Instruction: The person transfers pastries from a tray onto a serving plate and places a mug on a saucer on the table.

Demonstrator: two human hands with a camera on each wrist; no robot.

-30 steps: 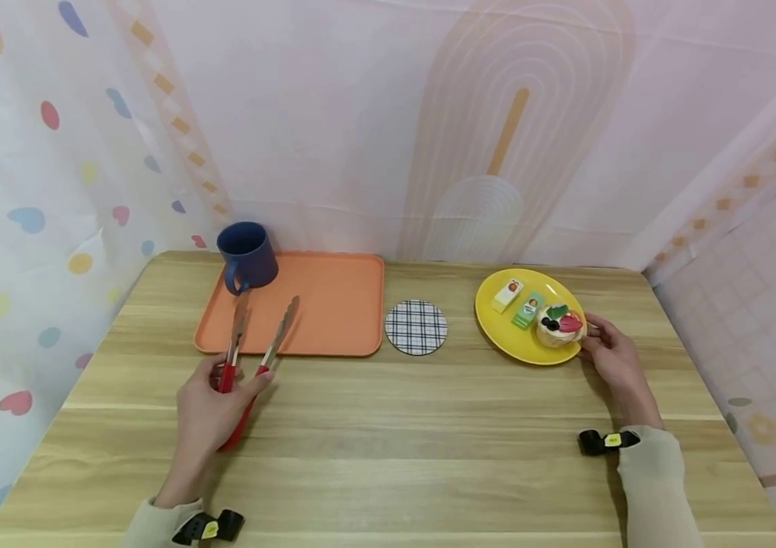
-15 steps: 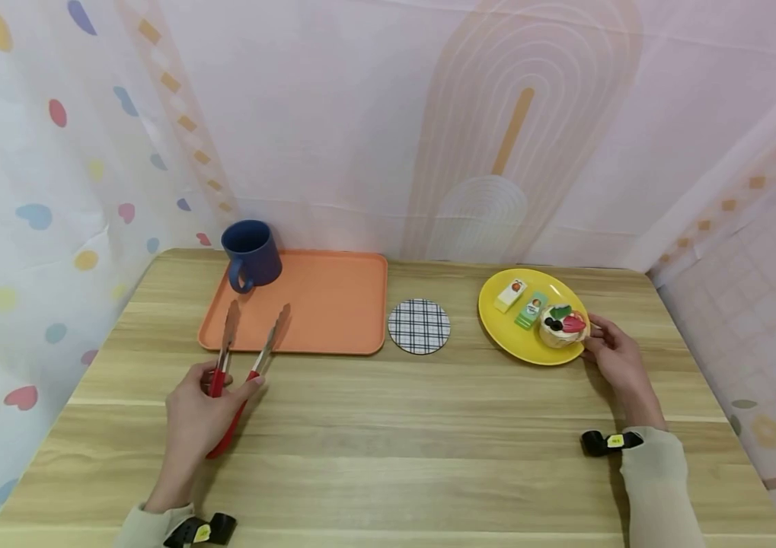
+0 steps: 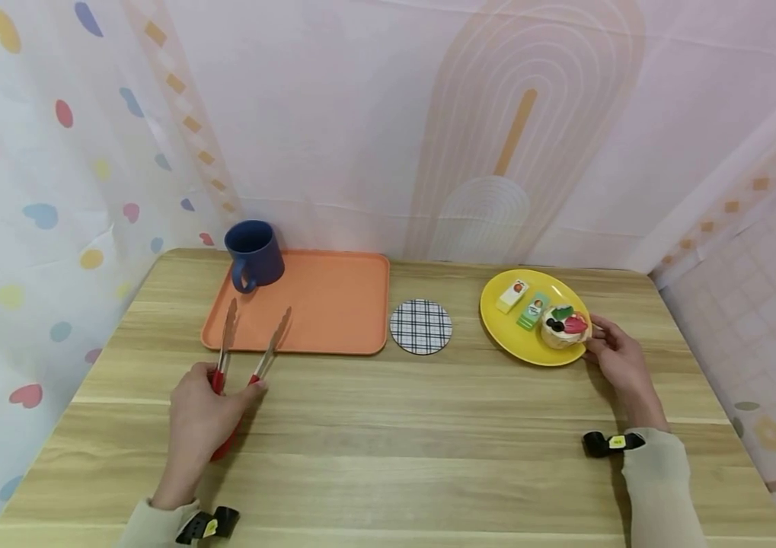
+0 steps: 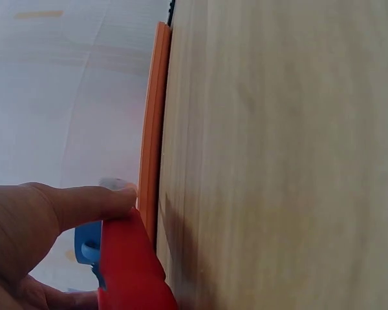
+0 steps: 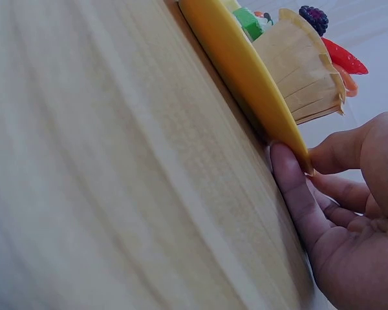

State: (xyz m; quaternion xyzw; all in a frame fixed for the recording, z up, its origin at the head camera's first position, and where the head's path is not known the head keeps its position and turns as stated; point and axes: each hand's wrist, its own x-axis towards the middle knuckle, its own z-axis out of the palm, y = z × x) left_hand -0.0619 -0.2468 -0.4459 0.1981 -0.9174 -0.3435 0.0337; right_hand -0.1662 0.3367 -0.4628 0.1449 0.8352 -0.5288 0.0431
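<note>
My left hand (image 3: 202,415) grips a pair of tongs (image 4: 132,258) by the red handles. The metal arms of the tongs stand spread apart, their tips over the near edge of the orange tray (image 3: 333,304). At the far right, my right hand (image 3: 622,365) pinches the rim of a yellow plate (image 3: 521,346), with a finger under the edge in the right wrist view. On the plate lie a fruit tart (image 3: 564,329), a green box (image 3: 533,311) and a small white-and-yellow carton (image 3: 512,295). The tart sits closest to my right fingers.
A dark blue mug (image 3: 260,262) stands on the left end of the tray. Between tray and plate lies a round checked coaster (image 3: 421,326). A patterned curtain (image 3: 333,137) rises behind the wooden table (image 3: 429,457).
The left hand with the tongs has drawn back slightly toward the near side, so the tips have moved away from the mug. The right hand keeps its hold on the plate.
</note>
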